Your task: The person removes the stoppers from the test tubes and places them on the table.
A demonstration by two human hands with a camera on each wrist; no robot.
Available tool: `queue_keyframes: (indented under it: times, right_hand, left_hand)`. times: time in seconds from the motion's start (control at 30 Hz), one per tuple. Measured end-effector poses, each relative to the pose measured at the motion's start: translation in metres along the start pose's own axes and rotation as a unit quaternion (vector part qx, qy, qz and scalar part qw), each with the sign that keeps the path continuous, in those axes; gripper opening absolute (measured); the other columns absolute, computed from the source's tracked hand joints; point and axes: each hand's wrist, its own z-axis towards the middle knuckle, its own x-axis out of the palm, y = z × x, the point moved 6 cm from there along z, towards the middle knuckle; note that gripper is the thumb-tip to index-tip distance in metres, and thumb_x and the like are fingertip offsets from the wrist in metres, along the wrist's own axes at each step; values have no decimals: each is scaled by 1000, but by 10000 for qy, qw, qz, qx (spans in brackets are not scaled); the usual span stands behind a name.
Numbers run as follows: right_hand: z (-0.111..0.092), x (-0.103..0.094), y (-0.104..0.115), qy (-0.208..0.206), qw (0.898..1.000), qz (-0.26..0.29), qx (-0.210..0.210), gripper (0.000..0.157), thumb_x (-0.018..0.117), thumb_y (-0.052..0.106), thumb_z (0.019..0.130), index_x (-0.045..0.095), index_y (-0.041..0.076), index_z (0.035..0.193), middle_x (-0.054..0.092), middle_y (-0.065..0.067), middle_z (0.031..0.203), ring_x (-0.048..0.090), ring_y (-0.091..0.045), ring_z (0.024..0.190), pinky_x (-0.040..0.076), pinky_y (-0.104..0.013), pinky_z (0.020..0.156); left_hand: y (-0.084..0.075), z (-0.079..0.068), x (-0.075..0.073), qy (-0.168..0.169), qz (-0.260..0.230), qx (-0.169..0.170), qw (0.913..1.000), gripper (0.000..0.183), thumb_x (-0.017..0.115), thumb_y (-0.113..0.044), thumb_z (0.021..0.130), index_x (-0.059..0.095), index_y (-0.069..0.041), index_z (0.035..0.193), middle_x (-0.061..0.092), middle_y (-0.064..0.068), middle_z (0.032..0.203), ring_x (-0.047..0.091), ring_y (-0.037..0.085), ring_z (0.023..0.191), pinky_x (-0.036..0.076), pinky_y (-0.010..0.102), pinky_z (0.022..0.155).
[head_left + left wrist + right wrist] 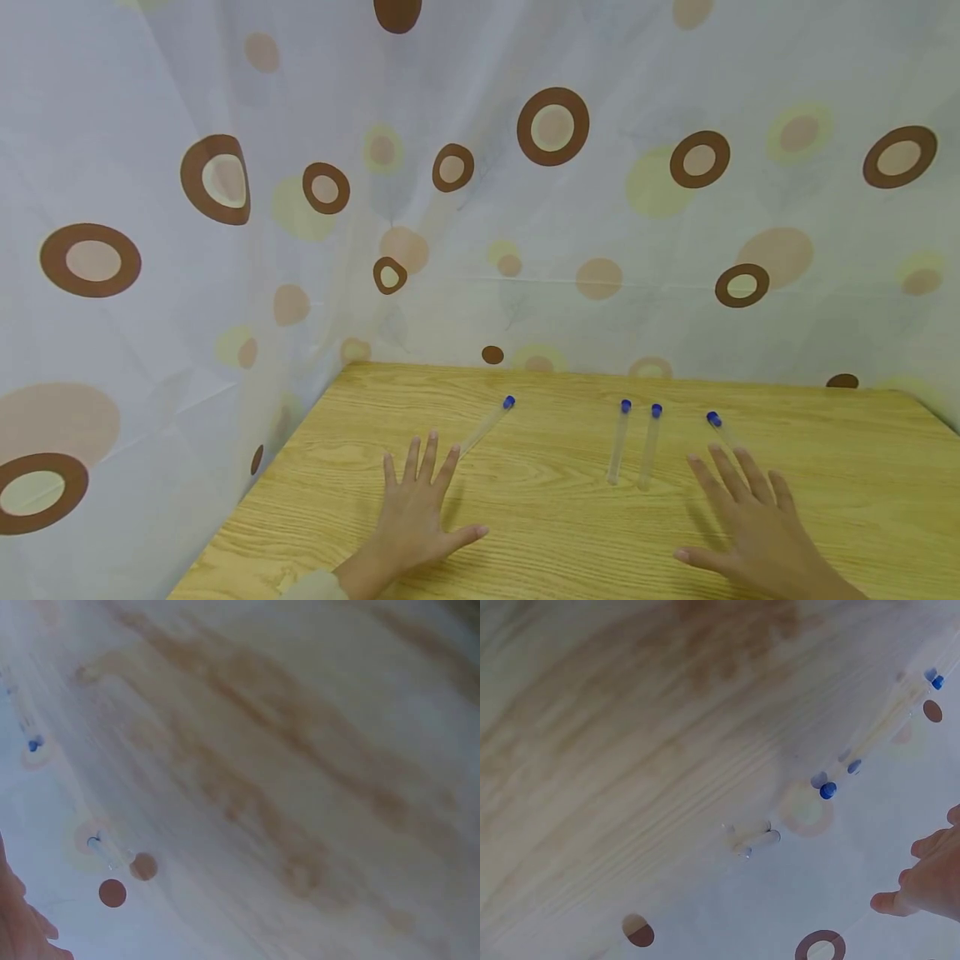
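Several slim clear test tubes with blue caps lie on the wooden table. In the head view my left hand [416,517] is spread over the table at the left, its fingertips by the lower end of a slanting test tube [486,428]. At the right my right hand [757,533] is spread too, and its fingers cover the lower part of another tube [724,432]. Between the hands two tubes [618,446] [650,450] lie side by side, caps away from me. Neither hand holds anything. Each wrist view shows part of its hand [26,922] [930,870] at the edge.
The table [555,533] has a light wood grain. A pale curtain [570,225] printed with brown rings and coloured dots hangs along its back edge and left side. Both wrist views show the table surface blurred and close.
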Motion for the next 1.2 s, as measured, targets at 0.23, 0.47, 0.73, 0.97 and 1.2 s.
queue_keyframes:
  times: [0.23, 0.47, 0.73, 0.97, 1.2]
  right_hand:
    - [7, 6, 11, 92, 9997, 239, -45, 113, 69, 59, 70, -2, 24, 150, -6, -7, 157, -24, -19, 141, -9, -67, 109]
    - [20, 10, 20, 434, 9976, 522, 132, 109, 67, 62, 70, 7, 21, 151, 12, -20, 154, -2, -39, 143, 13, -74, 100]
    - [31, 11, 30, 521, 9963, 674, 111, 103, 66, 63, 71, 18, 17, 149, 26, -25, 148, 7, -41, 141, 17, -73, 100]
    - [40, 15, 38, 551, 9961, 691, 60, 100, 66, 64, 71, 25, 14, 147, 28, -25, 147, 18, -44, 136, 20, -71, 99]
    - [51, 16, 47, 532, 9961, 699, -75, 98, 67, 63, 71, 31, 10, 145, 29, -25, 147, 23, -47, 133, 22, -71, 99]
  left_hand:
    - [1, 0, 1, 58, 16, -156, 9999, 98, 44, -78, 76, 30, -10, 145, 26, 25, 148, 27, 49, 134, 22, 76, 97]
    - [2, 4, 2, -39, -1, -209, 9998, 97, 44, -78, 76, 33, -9, 143, 29, 24, 148, 27, 48, 134, 20, 75, 99]
    - [3, 11, 5, 78, -53, -287, 9995, 97, 41, -78, 77, 33, -9, 144, 26, 24, 149, 23, 48, 135, 18, 75, 100]
    - [7, 17, 8, 144, -162, -460, 9987, 93, 50, -72, 77, 33, -8, 143, 27, 24, 148, 23, 47, 136, 18, 74, 101]
    - [13, 23, 9, 190, -194, -593, 9979, 91, 52, -69, 78, 35, -8, 142, 29, 23, 148, 25, 45, 136, 21, 71, 104]
